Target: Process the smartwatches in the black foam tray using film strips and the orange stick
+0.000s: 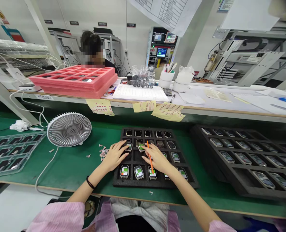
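A black foam tray (133, 183) lies on the green bench, its compartments holding several watch faces, some with lit screens. My left hand (114, 156) rests over the tray's left side, fingers apart, fingertips at a watch face (128, 147) in the second row. My right hand (157, 157) is over the middle, fingers closed around a thin orange stick (150, 158) that points down to a lit watch (152, 173) in the front row. Its fingertips are beside another watch face (141, 147), tilted with a green screen.
A round fan (69, 130) and paper scraps (103, 152) are to the left, beyond them a clear tray (14, 153). Stacked black trays (234, 180) hold watches at right. Pink foam trays (72, 87) sit on the shelf; a person (92, 48) is behind.
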Demonstrator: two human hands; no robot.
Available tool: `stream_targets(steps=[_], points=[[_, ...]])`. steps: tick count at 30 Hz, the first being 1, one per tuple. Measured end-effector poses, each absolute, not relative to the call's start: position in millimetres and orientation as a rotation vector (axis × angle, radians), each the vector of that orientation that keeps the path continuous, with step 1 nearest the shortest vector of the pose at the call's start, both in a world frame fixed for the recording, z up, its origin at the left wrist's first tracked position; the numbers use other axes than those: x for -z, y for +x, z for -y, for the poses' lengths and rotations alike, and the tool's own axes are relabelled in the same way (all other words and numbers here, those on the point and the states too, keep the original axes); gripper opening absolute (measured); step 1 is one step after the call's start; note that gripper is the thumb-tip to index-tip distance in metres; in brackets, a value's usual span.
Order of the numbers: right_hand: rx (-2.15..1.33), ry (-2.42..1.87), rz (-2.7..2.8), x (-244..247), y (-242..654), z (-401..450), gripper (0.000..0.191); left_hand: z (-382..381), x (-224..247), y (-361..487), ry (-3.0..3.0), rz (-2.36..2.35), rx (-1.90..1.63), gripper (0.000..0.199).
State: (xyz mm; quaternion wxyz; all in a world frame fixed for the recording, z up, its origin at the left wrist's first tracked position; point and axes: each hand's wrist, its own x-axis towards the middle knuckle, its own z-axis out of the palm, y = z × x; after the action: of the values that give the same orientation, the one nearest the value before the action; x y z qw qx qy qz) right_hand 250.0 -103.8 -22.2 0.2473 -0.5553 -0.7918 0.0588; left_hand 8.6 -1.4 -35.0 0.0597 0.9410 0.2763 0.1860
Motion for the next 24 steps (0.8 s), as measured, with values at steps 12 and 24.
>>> stream_targets(steps=[12,24], points=[[-0.224,-1.507,2.138,21,245,94,0.016,3,33,8,2.823,-0.838,-0.549,0.042],[-0.247,-1.527,2.12,11,244,90,0.013,-24,10,20,2.767,-0.684,-0.22,0.057]])
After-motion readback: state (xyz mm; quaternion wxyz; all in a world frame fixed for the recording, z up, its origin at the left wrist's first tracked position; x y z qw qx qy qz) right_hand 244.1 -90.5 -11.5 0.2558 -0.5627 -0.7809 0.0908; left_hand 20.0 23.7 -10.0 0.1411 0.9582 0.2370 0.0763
